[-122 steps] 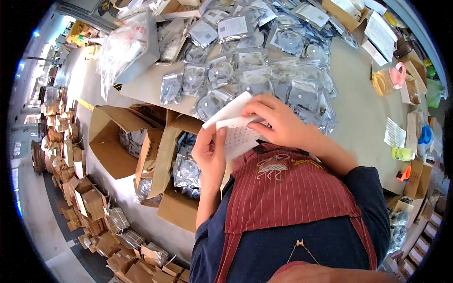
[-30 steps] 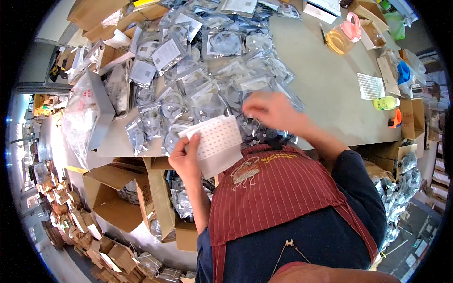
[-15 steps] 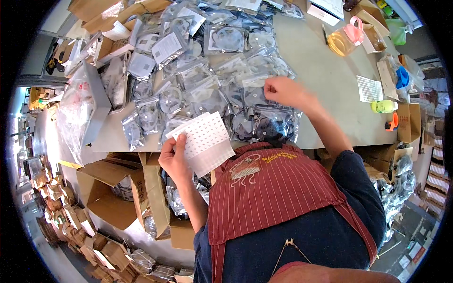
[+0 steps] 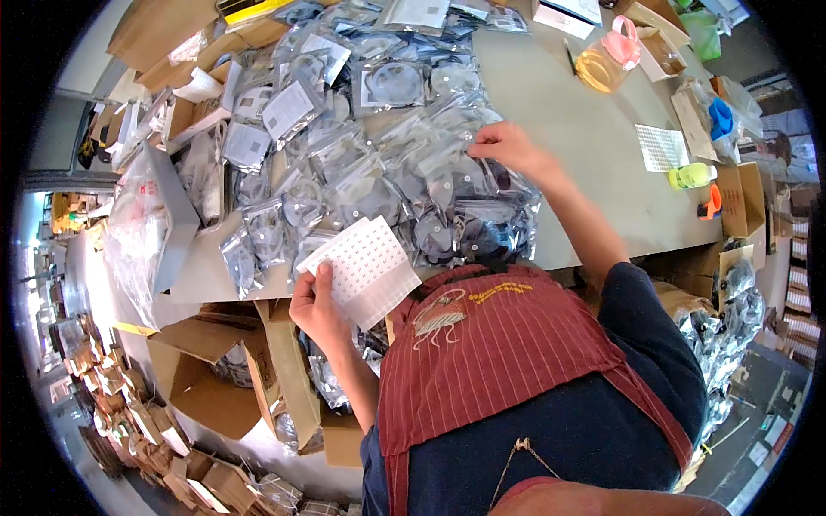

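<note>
In my left hand (image 4: 315, 311) are a few white label sheets (image 4: 370, 262) printed with rows of small dark marks, pinched between thumb and fingers and tilted over the table's near edge. My right hand (image 4: 509, 148) is over the right side of the spread of clear zip bags (image 4: 366, 196), its thumb and fingertips pressed together. Whatever is between those fingertips, if anything, is too small to make out. The bags hold grey, coiled or round parts and overlap one another. Some bags at the back have white printed cards (image 4: 291, 110) in them.
On the right of the grey table (image 4: 551, 103) are a jug with a pink lid (image 4: 608, 60), another label sheet (image 4: 662, 148), a yellow-green bottle (image 4: 692, 175) and an orange-handled tool (image 4: 711, 203). At the left stands a grey bin (image 4: 172, 219) with plastic film. An open carton (image 4: 206, 365) sits below.
My right hand has shifted slightly away from me over the bags, and its fingers reach out a little more. The left hand keeps hold of the label sheets. The whole view has swung slightly.
</note>
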`<control>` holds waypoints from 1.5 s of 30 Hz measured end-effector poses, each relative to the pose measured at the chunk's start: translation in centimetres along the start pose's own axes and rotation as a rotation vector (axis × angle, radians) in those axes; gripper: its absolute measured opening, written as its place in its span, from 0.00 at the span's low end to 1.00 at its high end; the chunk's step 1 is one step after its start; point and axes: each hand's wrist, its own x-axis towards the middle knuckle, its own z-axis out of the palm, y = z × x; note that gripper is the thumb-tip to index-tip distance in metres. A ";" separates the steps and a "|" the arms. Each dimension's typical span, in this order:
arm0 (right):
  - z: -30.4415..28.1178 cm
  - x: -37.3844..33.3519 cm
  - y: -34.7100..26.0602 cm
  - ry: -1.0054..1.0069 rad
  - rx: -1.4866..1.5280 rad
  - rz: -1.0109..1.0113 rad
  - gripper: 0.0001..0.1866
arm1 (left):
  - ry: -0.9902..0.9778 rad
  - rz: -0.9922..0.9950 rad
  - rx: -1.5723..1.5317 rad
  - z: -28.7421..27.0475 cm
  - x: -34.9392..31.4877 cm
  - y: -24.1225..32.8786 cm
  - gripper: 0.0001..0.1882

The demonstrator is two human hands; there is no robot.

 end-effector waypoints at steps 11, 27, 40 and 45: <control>-11.2 -5.0 7.5 0.460 -0.295 0.192 0.13 | -0.007 -0.001 -0.004 -0.6 0.5 -0.5 0.08; 1.6 -9.5 1.0 0.177 -0.161 -0.105 0.07 | -0.058 0.068 0.029 3.3 -0.4 1.9 0.11; -2.1 -10.8 -1.7 0.184 -0.332 -0.079 0.14 | -0.017 0.058 -0.023 1.7 -0.9 0.7 0.08; 2.2 -13.2 -2.0 -0.090 -0.034 -0.387 0.12 | -0.022 0.030 -0.061 1.6 -0.8 -0.2 0.08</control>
